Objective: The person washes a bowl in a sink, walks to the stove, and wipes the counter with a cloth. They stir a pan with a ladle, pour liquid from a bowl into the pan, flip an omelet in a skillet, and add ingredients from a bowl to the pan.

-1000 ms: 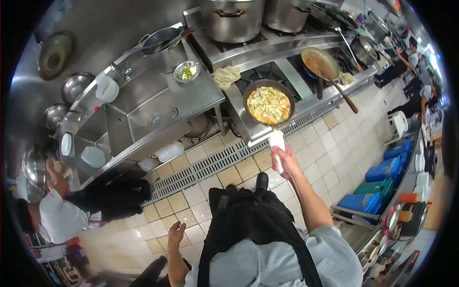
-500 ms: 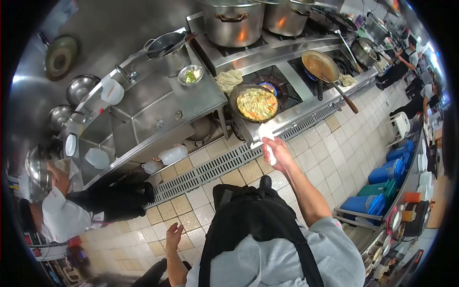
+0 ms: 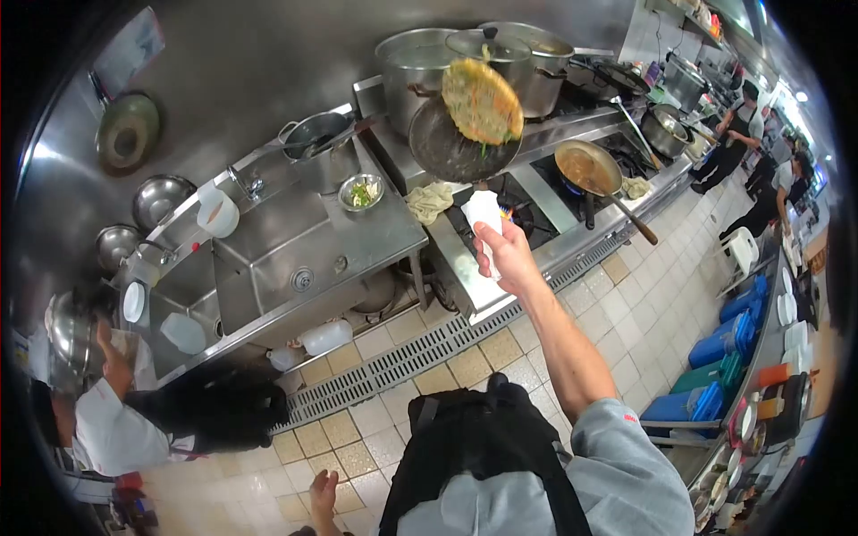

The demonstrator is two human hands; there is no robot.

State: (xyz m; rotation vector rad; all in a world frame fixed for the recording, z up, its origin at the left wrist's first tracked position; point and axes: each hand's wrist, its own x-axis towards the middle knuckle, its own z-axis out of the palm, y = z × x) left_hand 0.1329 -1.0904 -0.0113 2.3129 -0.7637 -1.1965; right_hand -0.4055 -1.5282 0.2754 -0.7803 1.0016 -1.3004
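Note:
My right hand (image 3: pixel 505 257) is closed round a white cloth (image 3: pixel 483 214) wrapped on the handle of a dark frying pan (image 3: pixel 438 152). The pan is raised and tilted above the stove. A golden omelette with green and orange bits (image 3: pixel 483 103) is in the air over the pan, tipped steeply up, its lower edge close to the pan's far side. Low beside my body hangs my left hand (image 3: pixel 323 491), holding nothing, fingers apart.
Another pan with brown sauce (image 3: pixel 587 168) sits on the stove, its handle sticking out frontward. Large pots (image 3: pixel 416 58) stand behind. A small bowl of chopped greens (image 3: pixel 361 192) rests by the sink (image 3: pixel 277 228). At left a co-worker (image 3: pixel 116 420) handles metal bowls.
The frying pan has gone from level at the burner's front to raised and tilted farther back. The omelette has left its surface. My right hand has moved up and away; my left hand sank lower.

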